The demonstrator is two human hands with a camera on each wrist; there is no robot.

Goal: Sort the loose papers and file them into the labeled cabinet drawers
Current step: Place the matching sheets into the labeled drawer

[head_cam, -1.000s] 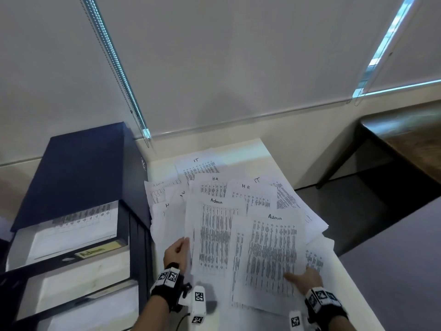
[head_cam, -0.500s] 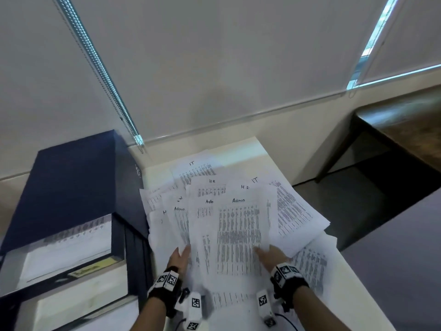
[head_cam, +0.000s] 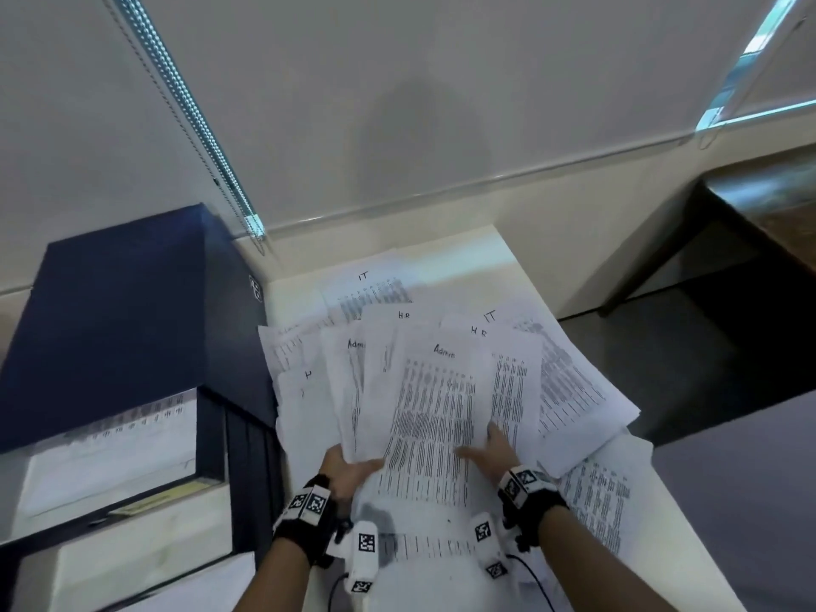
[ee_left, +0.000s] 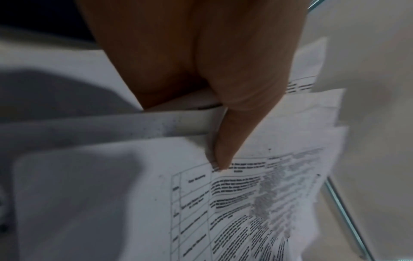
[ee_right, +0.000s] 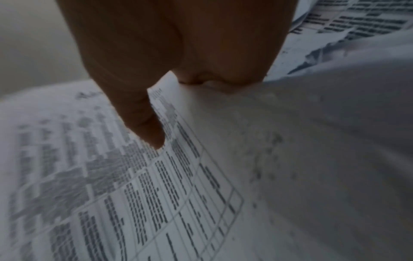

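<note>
Loose printed papers headed IT, HR and Admin lie fanned over a white table (head_cam: 494, 258). An Admin sheet (head_cam: 437, 417) lies on top in the middle. My left hand (head_cam: 349, 472) pinches the lower left edges of several overlapping sheets (ee_left: 257, 194), thumb (ee_left: 225, 134) on top and fingers hidden beneath. My right hand (head_cam: 492, 450) pinches the right edge of the Admin sheet (ee_right: 134, 185), thumb (ee_right: 143, 121) on the print and fingers under it. The dark blue cabinet (head_cam: 115, 311) stands to the left with its top drawer (head_cam: 110, 439) pulled open and paper inside.
A yellow label (head_cam: 163, 501) sits on the open drawer's front; lower drawers (head_cam: 132, 563) show beneath. More sheets (head_cam: 605, 492) hang near the table's right edge. A dark wooden desk (head_cam: 768, 214) stands at far right. Wall and blinds (head_cam: 397, 103) lie behind.
My right hand slid the Admin sheet leftward onto the other Admin sheets. My left hand went from the sheets' left side to gripping their lower edges, and the two hands now sit closer together.
</note>
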